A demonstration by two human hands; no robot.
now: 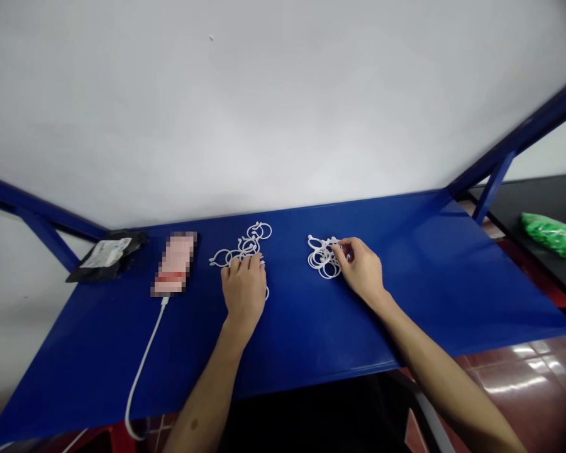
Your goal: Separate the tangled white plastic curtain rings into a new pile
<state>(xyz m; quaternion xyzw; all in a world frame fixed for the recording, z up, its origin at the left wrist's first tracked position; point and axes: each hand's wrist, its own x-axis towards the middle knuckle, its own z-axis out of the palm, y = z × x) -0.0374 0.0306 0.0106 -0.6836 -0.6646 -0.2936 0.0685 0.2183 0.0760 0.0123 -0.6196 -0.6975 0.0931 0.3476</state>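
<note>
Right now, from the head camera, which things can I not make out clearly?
Phone: its face is blurred out.
White rings: the left hand covers some, so their count is hidden.
Right hand at the other ring pile: too small to tell whether it pinches a ring.
Black pouch: its label is too small to read.
Green bag: cut off by the right edge.
White cable: its end leaves at the bottom edge.
</note>
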